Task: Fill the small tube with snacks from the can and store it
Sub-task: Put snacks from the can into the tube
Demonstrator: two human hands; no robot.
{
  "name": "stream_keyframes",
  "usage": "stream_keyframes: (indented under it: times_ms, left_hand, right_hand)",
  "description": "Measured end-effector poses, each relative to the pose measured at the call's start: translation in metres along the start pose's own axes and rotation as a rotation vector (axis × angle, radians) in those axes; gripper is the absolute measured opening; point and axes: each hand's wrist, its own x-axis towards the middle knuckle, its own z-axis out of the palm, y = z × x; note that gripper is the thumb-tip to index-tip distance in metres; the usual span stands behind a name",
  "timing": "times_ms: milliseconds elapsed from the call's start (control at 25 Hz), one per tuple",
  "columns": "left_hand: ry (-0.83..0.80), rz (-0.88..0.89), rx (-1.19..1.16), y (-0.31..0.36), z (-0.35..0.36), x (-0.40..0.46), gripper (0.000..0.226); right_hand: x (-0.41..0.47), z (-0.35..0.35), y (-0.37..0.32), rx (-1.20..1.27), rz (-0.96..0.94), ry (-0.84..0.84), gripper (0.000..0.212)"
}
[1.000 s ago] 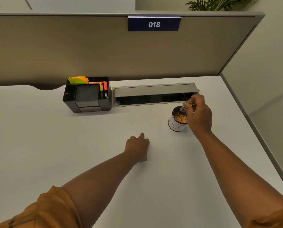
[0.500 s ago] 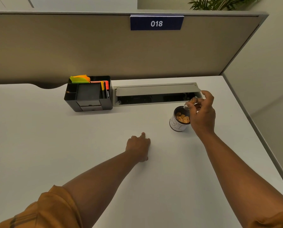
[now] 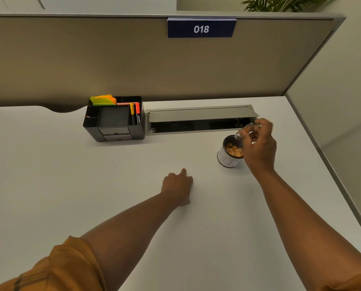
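My right hand [image 3: 259,148] pinches the small tube [image 3: 245,131], tilted, over the open can [image 3: 230,154] of snacks [image 3: 234,151] near the desk's [image 3: 70,185] right edge. My left hand [image 3: 178,186] rests loosely curled and empty mid-desk. A black organiser [image 3: 114,119] and an open cable tray [image 3: 200,120] line the back edge, the tray just behind the can.
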Motion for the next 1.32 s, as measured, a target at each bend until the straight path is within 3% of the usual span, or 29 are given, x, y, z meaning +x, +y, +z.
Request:
stream_keyframes:
  times_ms: [80, 160, 360, 520, 800, 880, 1080, 1240, 1320]
  left_hand:
    - [-0.002, 0.002, 0.005, 0.0005, 0.0002, 0.0003, 0.077]
    - [-0.002, 0.004, 0.006, 0.0007, -0.0001, 0.0007, 0.077]
    - [0.000, 0.003, 0.007, 0.0003, -0.0004, 0.0004, 0.078]
    - [0.006, 0.009, 0.005, -0.0004, -0.0002, -0.0001, 0.077]
    - [-0.010, 0.000, -0.014, -0.0002, -0.0005, 0.0013, 0.075]
    - [-0.012, 0.000, -0.014, -0.0002, 0.0001, 0.0016, 0.076]
    - [-0.011, -0.001, -0.010, 0.0003, -0.0006, 0.0006, 0.074]
    - [-0.016, -0.006, -0.017, 0.0007, -0.0011, -0.0010, 0.072]
    - [-0.016, -0.005, -0.014, 0.0008, -0.0016, -0.0014, 0.072]
  right_hand:
    - [-0.0053, 0.0019, 0.0037, -0.044, -0.012, -0.054, 0.016]
    - [-0.0094, 0.0031, 0.0045, -0.036, 0.006, -0.057, 0.017]
    - [-0.0024, 0.0002, 0.0027, -0.016, 0.029, -0.009, 0.052]
    - [-0.0032, 0.0017, 0.0070, -0.081, -0.051, -0.053, 0.023]
    - [-0.0013, -0.0001, 0.0034, -0.013, 0.021, -0.001, 0.046]
    - [-0.0005, -0.0003, 0.0043, -0.029, 0.008, -0.002, 0.041]
    - [-0.0047, 0.0027, 0.0050, -0.057, -0.017, -0.026, 0.006]
    - [-0.0031, 0.0011, 0.0015, 0.003, 0.021, 0.002, 0.020]
    - [-0.0039, 0.0019, 0.0056, -0.043, 0.021, -0.026, 0.017]
